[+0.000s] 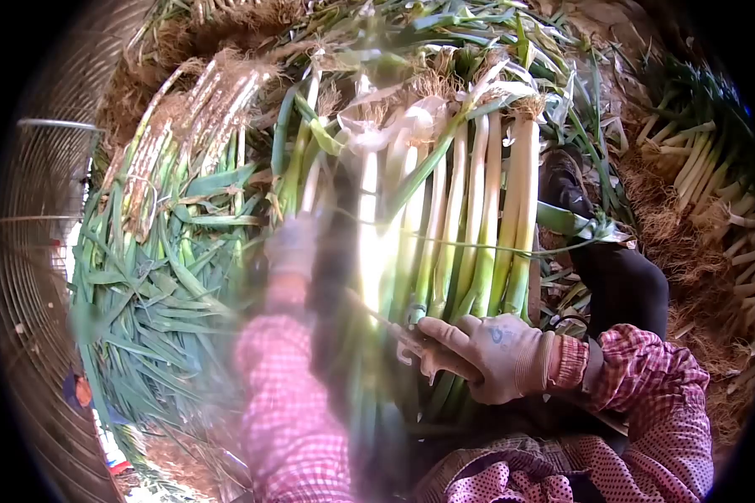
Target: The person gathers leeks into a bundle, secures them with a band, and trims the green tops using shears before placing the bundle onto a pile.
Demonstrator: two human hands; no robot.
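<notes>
A row of cleaned leeks point(478, 201) with white stems and roots at the top lies in front of me, a thin green strand across it. My right hand point(499, 356), in a pale glove, rests at the lower part of these leeks, its fingers closed around a small tool point(403, 337) whose shape is partly blurred. My left hand point(294, 245), also gloved, is at the left of the row, near the stem of another leek point(298, 159). Blur and glare hide its fingers, so what it holds cannot be made out.
A heap of uncleaned leeks point(155, 260) with brown roots lies on the left. More leeks point(700, 168) are piled on the right. My dark-clad leg point(625, 285) is right of the row. At the lower left edge, part of another person point(82, 391) shows.
</notes>
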